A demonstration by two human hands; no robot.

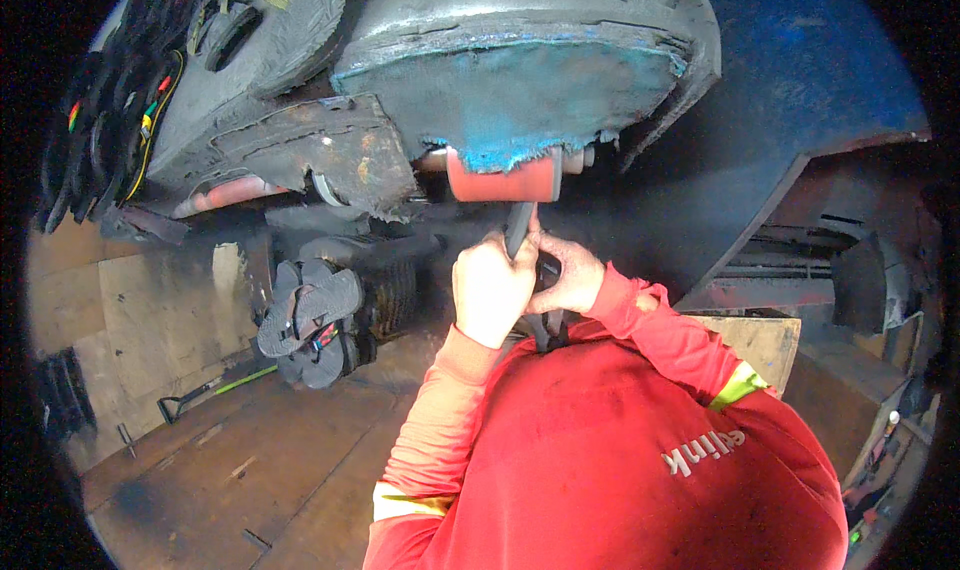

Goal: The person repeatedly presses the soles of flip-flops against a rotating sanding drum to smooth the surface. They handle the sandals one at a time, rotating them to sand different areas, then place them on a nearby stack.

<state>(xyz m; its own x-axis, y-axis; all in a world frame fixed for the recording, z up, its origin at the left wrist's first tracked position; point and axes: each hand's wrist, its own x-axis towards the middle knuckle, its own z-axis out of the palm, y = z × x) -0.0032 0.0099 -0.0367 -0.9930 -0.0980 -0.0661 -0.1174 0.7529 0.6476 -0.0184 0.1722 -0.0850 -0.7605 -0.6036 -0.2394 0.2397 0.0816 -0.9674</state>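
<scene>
Both my hands hold a dark flip-flop (517, 228), seen nearly edge-on, its upper end at the lower edge of a red sanding drum (505, 181). My left hand (487, 287) is closed round its left side. From the right, my right hand (572, 276) grips it with curled fingers and thumb; black strap-like parts show between the hands. Above the drum hangs a ragged, dust-covered blue guard (500, 95). Whether the sole touches the drum cannot be made out exactly.
Several flip-flops (310, 315) are stacked at left, above the brown floor (230, 470). More black ones (110, 120) lie on the grey machine top at upper left. A second red roller (228, 196) sits left of the drum. A dark blue panel (810, 70) stands at right.
</scene>
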